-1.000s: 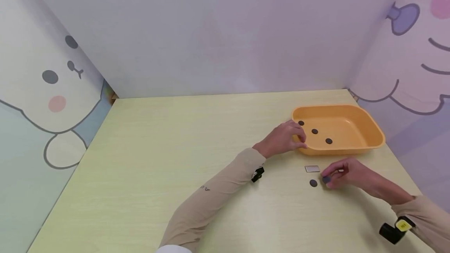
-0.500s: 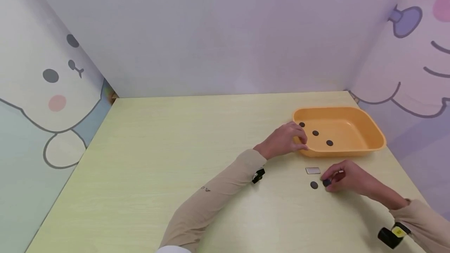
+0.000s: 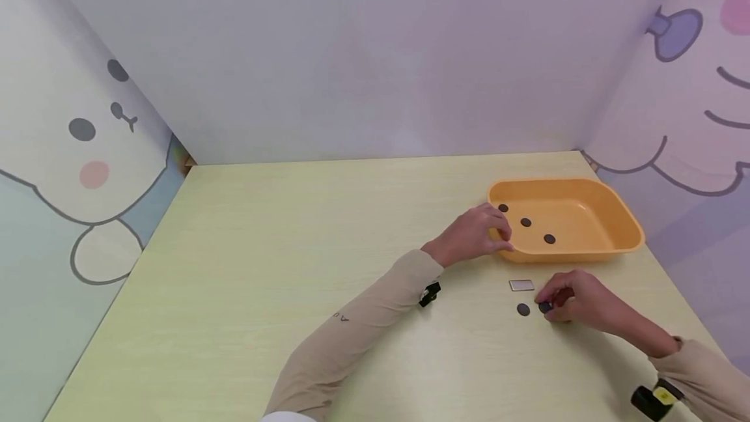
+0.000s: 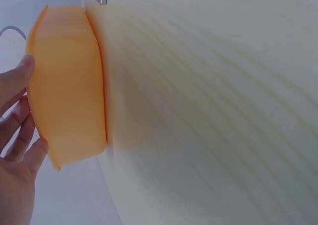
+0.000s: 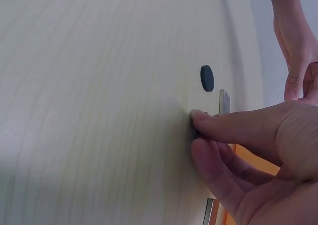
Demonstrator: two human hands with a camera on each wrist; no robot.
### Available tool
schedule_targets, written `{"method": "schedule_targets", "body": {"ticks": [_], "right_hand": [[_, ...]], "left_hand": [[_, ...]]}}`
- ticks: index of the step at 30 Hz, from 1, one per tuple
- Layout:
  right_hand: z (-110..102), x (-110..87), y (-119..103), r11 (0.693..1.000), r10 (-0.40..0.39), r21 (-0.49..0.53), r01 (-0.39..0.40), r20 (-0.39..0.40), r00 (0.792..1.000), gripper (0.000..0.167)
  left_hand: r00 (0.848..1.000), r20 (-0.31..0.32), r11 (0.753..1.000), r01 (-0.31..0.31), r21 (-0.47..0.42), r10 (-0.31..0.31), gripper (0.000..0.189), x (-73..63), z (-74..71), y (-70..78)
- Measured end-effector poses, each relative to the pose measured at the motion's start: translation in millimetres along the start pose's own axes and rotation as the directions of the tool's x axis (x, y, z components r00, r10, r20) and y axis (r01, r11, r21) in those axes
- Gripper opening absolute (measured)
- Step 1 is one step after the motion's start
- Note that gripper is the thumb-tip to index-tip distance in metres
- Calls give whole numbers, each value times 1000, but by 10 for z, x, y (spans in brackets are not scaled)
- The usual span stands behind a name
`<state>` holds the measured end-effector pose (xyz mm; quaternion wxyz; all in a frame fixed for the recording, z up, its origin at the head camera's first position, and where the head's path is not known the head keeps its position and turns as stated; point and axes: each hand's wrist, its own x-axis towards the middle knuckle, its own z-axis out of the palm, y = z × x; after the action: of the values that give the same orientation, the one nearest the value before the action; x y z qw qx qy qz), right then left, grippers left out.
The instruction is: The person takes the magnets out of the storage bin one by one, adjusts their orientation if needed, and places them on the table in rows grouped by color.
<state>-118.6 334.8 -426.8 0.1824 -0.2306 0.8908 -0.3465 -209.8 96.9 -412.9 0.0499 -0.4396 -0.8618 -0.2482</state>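
Observation:
My right hand (image 3: pixel 577 297) pinches a small dark round disc (image 3: pixel 545 307) between thumb and fingertips, close over the table; in the right wrist view the fingers mostly hide it. Just left of it a second, like disc (image 3: pixel 523 309) lies flat, seen as a thick black disc (image 5: pixel 207 78) in the right wrist view. Behind them is a small silver rectangular plate (image 3: pixel 521 285). My left hand (image 3: pixel 471 233) holds the near-left rim of the orange plastic tray (image 3: pixel 586 256), with thumb and fingers spread along the edge (image 4: pixel 37 111) in the left wrist view.
Inside the tray several dark spots show, among them round discs (image 3: pixel 525 222) in a slanting row. Another metal strip (image 5: pixel 208 212) lies below the right hand in the right wrist view. A pale wall (image 3: pixel 375 57) bounds the wooden table (image 3: pixel 263 246) behind.
The right hand has lowered slightly toward the table and the near side, with its disc tilting in the fingertips. The left hand has stayed at the tray rim.

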Motion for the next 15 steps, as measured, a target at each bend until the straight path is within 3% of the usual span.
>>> {"method": "schedule_targets", "body": {"ticks": [7, 15], "right_hand": [[-14, -5, -15, 999, -40, -1, 40, -9, 999, 23], [-129, -39, -45, 995, -63, 83, 63, 0, 998, 24]], "left_hand": [[1000, 17, 1000, 19, -22, -19, 20, 5, -9, -7], [1000, 18, 1000, 11, -22, -10, 20, -12, 20, -10]]}}
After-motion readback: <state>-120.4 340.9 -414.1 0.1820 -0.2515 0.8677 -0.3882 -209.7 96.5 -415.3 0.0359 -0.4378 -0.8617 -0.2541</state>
